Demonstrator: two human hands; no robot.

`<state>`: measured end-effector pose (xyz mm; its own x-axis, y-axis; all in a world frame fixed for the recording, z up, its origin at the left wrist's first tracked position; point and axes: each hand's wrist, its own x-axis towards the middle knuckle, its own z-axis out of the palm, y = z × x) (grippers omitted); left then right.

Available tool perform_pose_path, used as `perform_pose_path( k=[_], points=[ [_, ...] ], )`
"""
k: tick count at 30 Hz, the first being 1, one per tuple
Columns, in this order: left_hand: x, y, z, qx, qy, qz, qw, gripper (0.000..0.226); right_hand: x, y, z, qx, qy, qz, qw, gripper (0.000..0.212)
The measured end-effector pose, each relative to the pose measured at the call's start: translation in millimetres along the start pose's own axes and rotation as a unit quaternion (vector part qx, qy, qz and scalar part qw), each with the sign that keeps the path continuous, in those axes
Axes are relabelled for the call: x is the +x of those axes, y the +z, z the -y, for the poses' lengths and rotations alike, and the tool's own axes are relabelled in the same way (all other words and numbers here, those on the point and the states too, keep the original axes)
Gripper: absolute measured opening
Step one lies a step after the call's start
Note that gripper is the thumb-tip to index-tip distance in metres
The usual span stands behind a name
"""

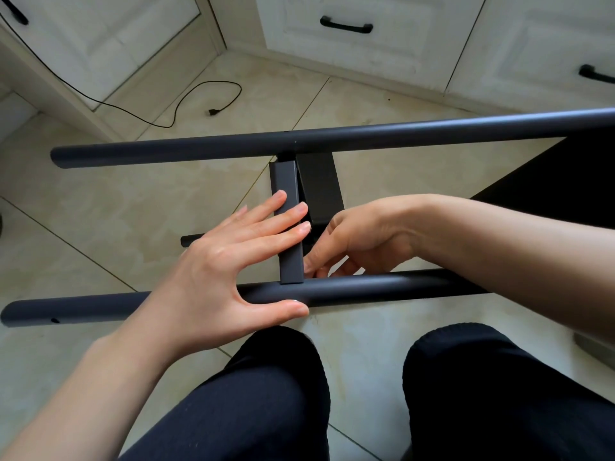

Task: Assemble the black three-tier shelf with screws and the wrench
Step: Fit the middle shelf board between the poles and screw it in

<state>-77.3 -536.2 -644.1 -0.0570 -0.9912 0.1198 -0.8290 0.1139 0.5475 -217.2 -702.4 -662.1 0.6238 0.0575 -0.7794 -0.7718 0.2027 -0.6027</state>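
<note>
Pale floor tiles [116, 207] filled the view, with white cabinets [349, 31] across the twelve o'clock edge and a loose black cord [186, 94] trailing on the floor toward eleven. At six o'clock the person's knees [266, 387] in dark trousers sat just under the work.

The shelf frame lay on its side across the middle. Its far tube [332, 138] ran from nine to three o'clock, and its near tube [382, 284] ran parallel below it. A flat crossbar [288, 207] bridged the two, and a black shelf panel [549, 174] stood at three o'clock. Laid this way, the joint faced up where fingers could reach it, which seemed to be the reason for the position.

The left hand [233, 261] came in from seven o'clock, spread flat, with straight fingers pressing on the crossbar and the thumb lying along the near tube. It looked to be steadying the bar against the tube so the holes stayed lined up. The right hand [359, 241] reached in from three o'clock with the wrist bent down and the fingers curled at the inner corner of the joint. They appeared to be working something small there, probably a screw, but no screw or wrench was visible. I could not tell whether that hand held anything.
</note>
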Motion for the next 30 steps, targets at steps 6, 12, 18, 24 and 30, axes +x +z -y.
perform_pose_path(
  k=[6, 12, 18, 24, 30],
  points=[
    [2.2, -0.4, -1.1, -0.002, -0.001, -0.001, 1.0, 0.079, 6.2, 5.2, 1.1, 0.014, -0.017, -0.014, 1.0, 0.017],
    [2.5, -0.1, -0.2, -0.001, 0.002, -0.001, 1.0, 0.077, 0.4, 0.2, 1.0, -0.001, -0.013, -0.015, 1.0, 0.014],
    [3.4, -0.4, 0.7, 0.0, 0.004, 0.0, 1.0, 0.078, 3.4, 2.3, 1.7, 0.004, -0.027, -0.033, 0.999, 0.012],
    [2.5, 0.2, 1.0, 0.001, 0.006, -0.002, 1.0, 0.078, 7.5, 6.6, 0.6, -0.002, -0.027, -0.043, 0.999, 0.02],
    [3.7, -0.7, 1.6, 0.001, 0.007, -0.001, 1.0, 0.078, 1.5, 2.7, 3.4, 0.005, -0.021, -0.018, 1.0, 0.008]
  ],
)
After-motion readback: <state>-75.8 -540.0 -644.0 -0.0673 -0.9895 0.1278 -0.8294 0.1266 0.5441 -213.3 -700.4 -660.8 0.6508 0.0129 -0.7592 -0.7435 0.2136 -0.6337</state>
